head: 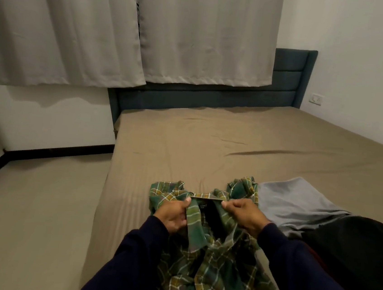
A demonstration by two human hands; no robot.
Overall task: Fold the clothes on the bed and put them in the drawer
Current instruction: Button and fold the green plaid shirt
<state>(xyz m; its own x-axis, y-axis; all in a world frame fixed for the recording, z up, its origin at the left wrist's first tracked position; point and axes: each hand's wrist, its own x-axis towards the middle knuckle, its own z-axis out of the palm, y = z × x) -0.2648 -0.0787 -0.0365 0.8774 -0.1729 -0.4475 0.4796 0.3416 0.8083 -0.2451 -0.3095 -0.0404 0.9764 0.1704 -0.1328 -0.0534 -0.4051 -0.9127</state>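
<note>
A green and yellow plaid shirt [210, 272] hangs crumpled in front of me over the near edge of the bed [209, 146]. My left hand [173, 215] grips its collar on the left side, and my right hand [244, 215] pinches the collar on the right. The collar is stretched between them with the label showing. A grey garment [297, 203] lies flat on the bed to the right. A black garment [358, 252] lies beside it, nearer to me.
The bed has a tan sheet and a dark blue headboard [286, 84]. Light curtains [126, 31] hang behind it. Beige floor [32, 210] lies to the left of the bed. A wall socket [315, 99] is at the right. No drawer is in view.
</note>
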